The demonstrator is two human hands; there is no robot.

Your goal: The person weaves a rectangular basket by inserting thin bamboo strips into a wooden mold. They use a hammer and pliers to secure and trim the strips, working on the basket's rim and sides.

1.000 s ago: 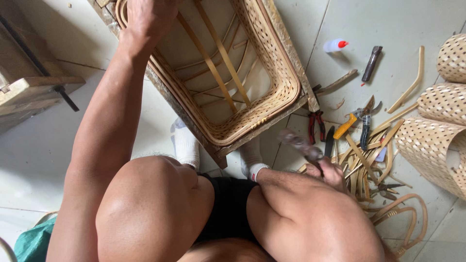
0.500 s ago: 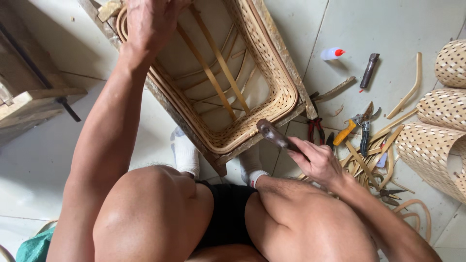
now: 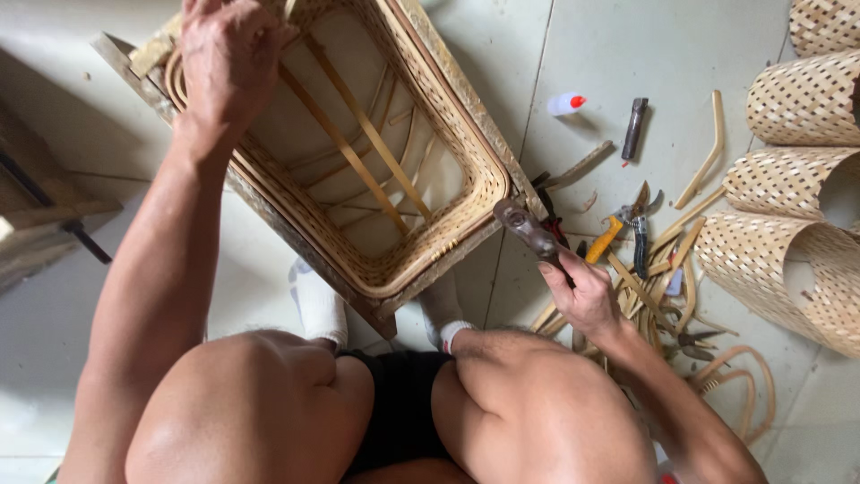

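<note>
A: State the form and material of the frame point(image 3: 358, 170).
B: Rectangular, open in the middle. The walls are close-woven pale cane, ribbed in texture, bound along a rough wooden rim. Thin straight slats cross the opening on a diagonal. It stands on the tiled floor point(image 3: 609, 54), tilted against the person's white socks point(image 3: 318, 305).

A: Left hand?
B: The left hand point(image 3: 224, 54) is clenched over the far corner of the frame, fingers curled on the rim.

A: Right hand?
B: The right hand point(image 3: 578, 287) grasps a hammer point(image 3: 528, 229) by its handle. The head is dark, worn metal, raised just beside the near right corner of the frame; whether it touches the rim cannot be told.

A: Items on the floor to the right?
B: Cane offcuts point(image 3: 663, 269), curved and straight. Pliers point(image 3: 632, 220) with yellow grips lie among them. Three rolls point(image 3: 797, 179) of open lattice cane sheet sit at the right edge.

A: Any packages?
B: One small white bottle point(image 3: 566, 104) with a red cap, lying on its side beyond the frame. Near it lies a dark, narrow tool point(image 3: 634, 128).
</note>
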